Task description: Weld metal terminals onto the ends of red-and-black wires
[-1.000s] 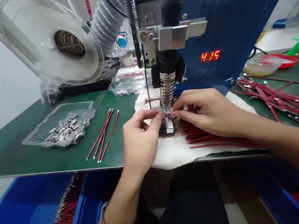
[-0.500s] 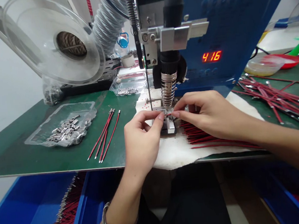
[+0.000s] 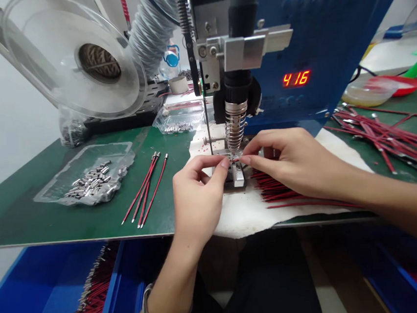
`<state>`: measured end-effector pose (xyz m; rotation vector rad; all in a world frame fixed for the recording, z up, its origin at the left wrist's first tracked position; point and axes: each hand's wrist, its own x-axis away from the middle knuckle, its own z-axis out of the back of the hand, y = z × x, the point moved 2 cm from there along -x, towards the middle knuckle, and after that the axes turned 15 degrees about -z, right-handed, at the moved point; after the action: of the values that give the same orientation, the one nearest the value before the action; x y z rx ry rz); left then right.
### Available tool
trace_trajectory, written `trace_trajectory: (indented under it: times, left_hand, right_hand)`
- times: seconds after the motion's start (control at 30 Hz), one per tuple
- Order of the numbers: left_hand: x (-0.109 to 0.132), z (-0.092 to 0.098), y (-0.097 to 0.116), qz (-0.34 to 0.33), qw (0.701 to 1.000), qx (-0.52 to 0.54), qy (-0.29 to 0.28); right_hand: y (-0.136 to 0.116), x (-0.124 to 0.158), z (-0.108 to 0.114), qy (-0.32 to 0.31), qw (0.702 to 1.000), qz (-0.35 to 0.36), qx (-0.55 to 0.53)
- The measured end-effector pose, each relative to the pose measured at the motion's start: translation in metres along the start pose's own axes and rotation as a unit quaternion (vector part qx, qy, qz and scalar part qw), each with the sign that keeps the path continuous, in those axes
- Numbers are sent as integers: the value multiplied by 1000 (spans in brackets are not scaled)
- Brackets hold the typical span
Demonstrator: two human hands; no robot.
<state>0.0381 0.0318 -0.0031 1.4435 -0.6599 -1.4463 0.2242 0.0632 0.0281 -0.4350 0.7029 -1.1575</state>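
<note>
A: What is held by the hands?

B: A thin red wire (image 3: 235, 160) is pinched at its tip between thumb and forefinger of the right hand (image 3: 293, 163). The left hand (image 3: 196, 187) is closed in a pinch too, fingertips pressed against that same spot; whether a separate small part is gripped there cannot be told.

A: Where is the wire placed?

B: Its end is held over a small metal fixture (image 3: 235, 176), directly beneath the coiled nozzle (image 3: 235, 124) of the blue machine (image 3: 330, 41). A red display (image 3: 296, 78) reading 416 is seen on the machine.

A: What is laid about on the counter (image 3: 33, 213)?

B: A white cloth (image 3: 243, 212) is spread under the fixture. A bundle of red wires (image 3: 281, 191) is lying on it under the right wrist. Four finished wires (image 3: 145, 189) are set to the left, well apart from the hands. A clear tray of metal terminals (image 3: 89, 180) is found further left, and a heap of red wires (image 3: 383, 137) at the right. A clear reel (image 3: 74, 61) is mounted above. Blue bins (image 3: 41, 295) with more wires are seen below the counter's edge.
</note>
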Motion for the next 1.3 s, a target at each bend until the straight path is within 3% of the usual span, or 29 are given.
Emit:
trace_trajectory:
  times: [1.3]
  left_hand:
    - [1, 0, -1, -6, 1000, -8, 3]
  right_hand:
    - [2, 0, -1, 4, 1000, 8, 12]
